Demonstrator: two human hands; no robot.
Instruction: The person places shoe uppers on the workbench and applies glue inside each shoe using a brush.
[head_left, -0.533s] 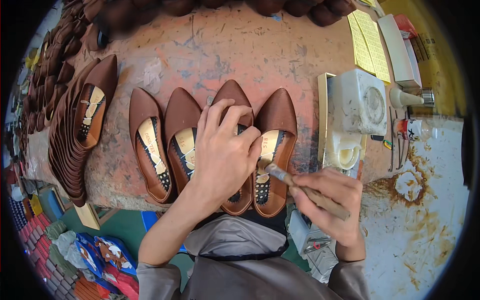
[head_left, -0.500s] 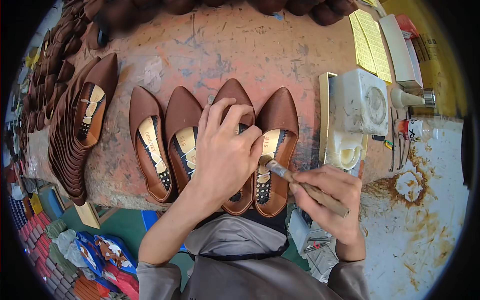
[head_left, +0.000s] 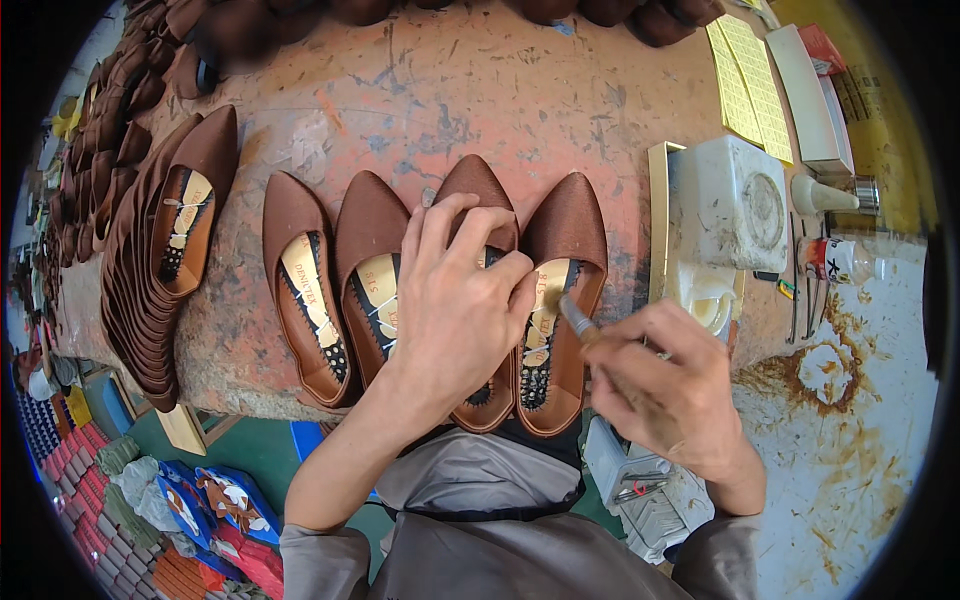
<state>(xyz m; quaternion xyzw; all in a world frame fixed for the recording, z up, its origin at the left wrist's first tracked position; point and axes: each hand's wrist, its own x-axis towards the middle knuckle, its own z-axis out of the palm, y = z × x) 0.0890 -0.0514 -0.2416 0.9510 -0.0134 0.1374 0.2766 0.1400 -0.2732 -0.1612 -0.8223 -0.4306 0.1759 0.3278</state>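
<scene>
Several brown pointed flat shoes lie upside down in a row on the worn bench. My left hand presses down on the third shoe, its fingers reaching over to the rightmost shoe. My right hand grips a small brush whose tip touches the pale inner sole of that rightmost shoe. Two more shoes lie to the left, untouched.
A fanned stack of brown shoes sits at the left and more shoes line the far edge. A white glue container stands right of the row, with small bottles and yellow sheets beyond. Bench surface is stained.
My right hand has moved up and left, bringing the brush tip further up the rightmost shoe's sole. My left hand stays on the shoes.
</scene>
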